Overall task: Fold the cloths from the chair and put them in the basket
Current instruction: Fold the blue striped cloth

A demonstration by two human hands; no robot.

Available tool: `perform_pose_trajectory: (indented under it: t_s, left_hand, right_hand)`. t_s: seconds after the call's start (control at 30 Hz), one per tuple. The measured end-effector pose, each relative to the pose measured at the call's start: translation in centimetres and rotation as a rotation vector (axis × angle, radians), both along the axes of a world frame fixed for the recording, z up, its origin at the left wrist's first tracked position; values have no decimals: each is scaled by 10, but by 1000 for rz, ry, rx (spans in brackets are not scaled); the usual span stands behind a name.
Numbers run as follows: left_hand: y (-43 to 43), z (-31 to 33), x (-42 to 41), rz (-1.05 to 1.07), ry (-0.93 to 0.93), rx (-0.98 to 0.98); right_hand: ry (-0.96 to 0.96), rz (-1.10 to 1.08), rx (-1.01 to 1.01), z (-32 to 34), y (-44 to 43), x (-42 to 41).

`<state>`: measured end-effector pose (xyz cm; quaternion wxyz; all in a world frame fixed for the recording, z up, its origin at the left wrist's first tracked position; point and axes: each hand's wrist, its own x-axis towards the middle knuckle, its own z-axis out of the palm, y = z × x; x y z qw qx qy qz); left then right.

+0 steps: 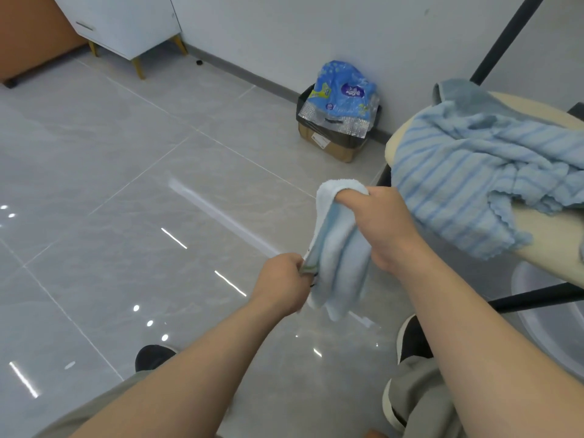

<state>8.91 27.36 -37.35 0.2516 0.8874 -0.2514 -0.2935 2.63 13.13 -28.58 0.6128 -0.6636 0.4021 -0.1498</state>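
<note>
Left hand (284,279): fingers gripping pale blue cloth's (339,248) lower edge
Right hand (379,222): clutching its top
Chair (550,235): carrying striped cloth (467,172)

I take this for a room in a home — glossy grey floor tiles (126,184), a white cabinet (126,23) on gold legs in the upper left, a cardboard box (331,148) lined as a bin against the white wall (284,33) at upper centre, and a chair (556,238) at the right heaped with cloths (458,172).
</note>
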Motion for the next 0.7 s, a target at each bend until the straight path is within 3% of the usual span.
perform_pose_trajectory:
  t_s: [0.1, 0.2, 0.27, 0.37, 0.5, 0.7]
  left_hand:
    - [6, 5, 17, -65, -120, 138]
    - [14, 14, 32, -159, -302, 393]
    - [23, 19, 43, -150, -378, 515]
    - [35, 23, 62, -63, -506, 601]
    - [42, 35, 83, 180, -389, 374]
    - [36, 61, 85, 288, -233, -52]
  right_hand:
    - [67, 115, -62, -1, -3, -4]
    - [171, 296, -314, -1, -3, -8]
    - [276, 459, -428, -3, -2, -11]
    - [414, 673, -444, -5, 2, -15]
    - [521, 810, -451, -4, 8, -19]
    - [543, 983, -389, -6, 15, -24]
